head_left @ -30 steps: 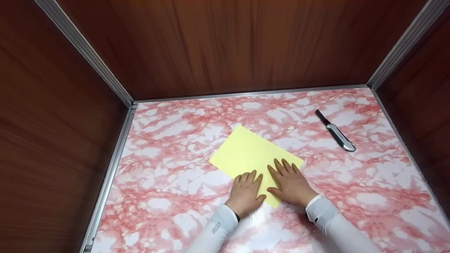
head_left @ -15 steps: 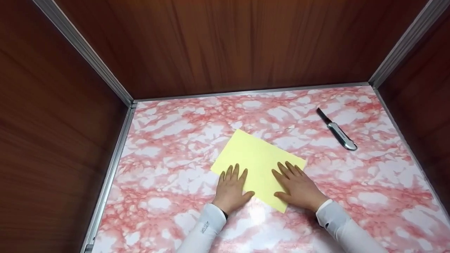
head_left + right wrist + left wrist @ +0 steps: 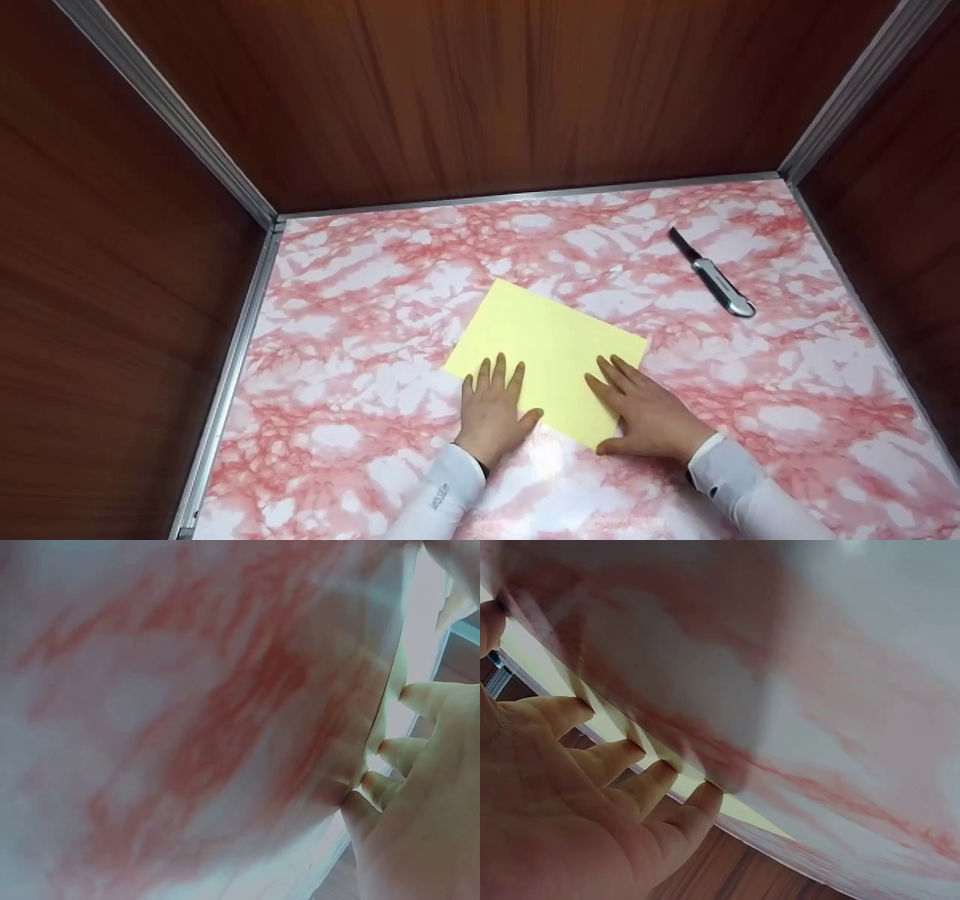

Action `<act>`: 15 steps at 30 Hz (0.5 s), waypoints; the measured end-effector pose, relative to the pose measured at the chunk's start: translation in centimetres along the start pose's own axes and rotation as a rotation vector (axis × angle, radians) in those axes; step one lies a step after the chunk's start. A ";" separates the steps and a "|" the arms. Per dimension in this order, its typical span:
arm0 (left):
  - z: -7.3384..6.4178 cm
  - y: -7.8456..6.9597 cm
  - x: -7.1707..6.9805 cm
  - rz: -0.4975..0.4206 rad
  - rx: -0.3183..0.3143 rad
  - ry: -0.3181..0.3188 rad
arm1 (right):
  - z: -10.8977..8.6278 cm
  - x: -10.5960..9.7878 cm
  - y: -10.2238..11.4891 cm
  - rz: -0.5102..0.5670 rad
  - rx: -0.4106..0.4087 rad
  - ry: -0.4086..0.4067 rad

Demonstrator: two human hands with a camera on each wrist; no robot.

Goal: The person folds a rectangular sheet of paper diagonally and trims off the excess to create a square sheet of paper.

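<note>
White fabric sleeves (image 3: 439, 491) lead to a person's two bare hands. The left hand (image 3: 491, 418) lies with fingers spread, fingertips on the near edge of a flat, pale yellow, four-sided sheet (image 3: 551, 349), probably paper. The right hand (image 3: 658, 420) rests on its right edge, fingers straight and slightly spread, thumb apart with its tip at the nearest corner. The sheet sits slantwise on a red-and-white marbled tabletop (image 3: 360, 330). The step in hand looks like positioning or smoothing the sheet; the next move seems to call for light, even pressure to avoid creasing. Farther off, to the right and well apart from the hands, lies a dark-bladed knife (image 3: 712, 277) with a silver-and-black handle. Behind stands a reddish-brown wood-grain panel (image 3: 465, 97).
</note>
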State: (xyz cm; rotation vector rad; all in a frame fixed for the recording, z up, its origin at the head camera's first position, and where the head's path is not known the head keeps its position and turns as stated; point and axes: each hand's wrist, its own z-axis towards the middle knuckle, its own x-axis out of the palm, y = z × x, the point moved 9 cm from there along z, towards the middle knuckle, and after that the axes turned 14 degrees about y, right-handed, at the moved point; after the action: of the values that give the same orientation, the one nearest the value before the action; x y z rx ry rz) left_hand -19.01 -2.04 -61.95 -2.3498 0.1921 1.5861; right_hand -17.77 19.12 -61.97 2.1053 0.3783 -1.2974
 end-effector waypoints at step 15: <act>0.1 0.7 -0.4 -0.049 0.003 -0.064 | 0.7 -1.1 -0.4 -0.016 -0.032 -0.009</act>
State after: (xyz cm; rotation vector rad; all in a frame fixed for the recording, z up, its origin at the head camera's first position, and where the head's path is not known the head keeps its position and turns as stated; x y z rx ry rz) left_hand -19.42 -2.67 -61.74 -2.2802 0.1216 1.6340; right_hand -19.04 19.08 -61.38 2.0732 0.4094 -1.3016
